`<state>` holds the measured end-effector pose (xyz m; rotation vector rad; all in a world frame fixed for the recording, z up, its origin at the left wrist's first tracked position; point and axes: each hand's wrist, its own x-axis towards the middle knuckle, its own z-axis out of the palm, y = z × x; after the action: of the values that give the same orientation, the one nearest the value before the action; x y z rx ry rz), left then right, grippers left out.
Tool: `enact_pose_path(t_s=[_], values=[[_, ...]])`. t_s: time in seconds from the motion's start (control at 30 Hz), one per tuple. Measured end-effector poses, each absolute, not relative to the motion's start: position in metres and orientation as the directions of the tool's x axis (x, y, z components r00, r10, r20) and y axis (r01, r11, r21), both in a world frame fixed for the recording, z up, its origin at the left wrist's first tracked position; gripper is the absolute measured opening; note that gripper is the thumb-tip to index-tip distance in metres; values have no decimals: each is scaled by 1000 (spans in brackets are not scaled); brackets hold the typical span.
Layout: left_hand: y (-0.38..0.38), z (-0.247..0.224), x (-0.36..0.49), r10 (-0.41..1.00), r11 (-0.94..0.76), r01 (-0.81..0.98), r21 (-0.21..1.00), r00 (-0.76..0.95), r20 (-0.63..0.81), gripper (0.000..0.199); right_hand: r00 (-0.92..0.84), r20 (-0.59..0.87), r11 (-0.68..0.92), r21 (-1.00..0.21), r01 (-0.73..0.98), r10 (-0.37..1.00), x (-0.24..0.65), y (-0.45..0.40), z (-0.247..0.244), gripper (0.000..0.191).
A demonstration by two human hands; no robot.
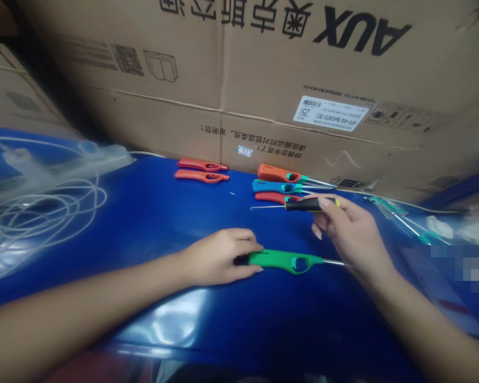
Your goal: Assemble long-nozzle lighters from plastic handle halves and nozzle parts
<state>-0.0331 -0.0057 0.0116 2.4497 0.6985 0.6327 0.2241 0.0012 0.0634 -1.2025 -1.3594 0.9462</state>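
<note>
My left hand grips the rear end of a green long-necked lighter, which lies on the blue table with its metal tube pointing right. Above it, my right hand holds a screwdriver by its black and yellow handle, the thin shaft pointing left. Just behind the screwdriver, an orange lighter, a blue lighter and a red lighter lie side by side. Part of the red one is covered by the screwdriver and my hand. Two red handle shells rest farther left, near the box.
A large cardboard box with upside-down print stands along the back. Coiled white cable and a clear plastic bag lie at left. At right are metal tubes with teal parts and white crumpled material.
</note>
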Motion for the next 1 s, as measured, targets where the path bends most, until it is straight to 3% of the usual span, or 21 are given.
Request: enact_pose_path(t_s=[0.07,0.17,0.53,0.8,1.0], values=[[-9,10,-29,609,-704,331,629,737,294,33,96,134,135,-991,-3,986,228,-3,67,28],[-14,7,-20,681,-613,318,723,676,280,33,132,82,97,-990,-107,988,230,-6,67,36],[-15,13,-16,765,-453,208,867,591,258,44,42,-89,-84,-991,-106,995,230,-5,45,41],[-11,18,-17,791,-411,158,898,552,264,11,22,-80,-81,-997,15,997,229,-6,38,44],[-9,17,-17,773,-464,133,876,544,327,3,42,-127,-117,-977,-179,991,229,-6,38,39]])
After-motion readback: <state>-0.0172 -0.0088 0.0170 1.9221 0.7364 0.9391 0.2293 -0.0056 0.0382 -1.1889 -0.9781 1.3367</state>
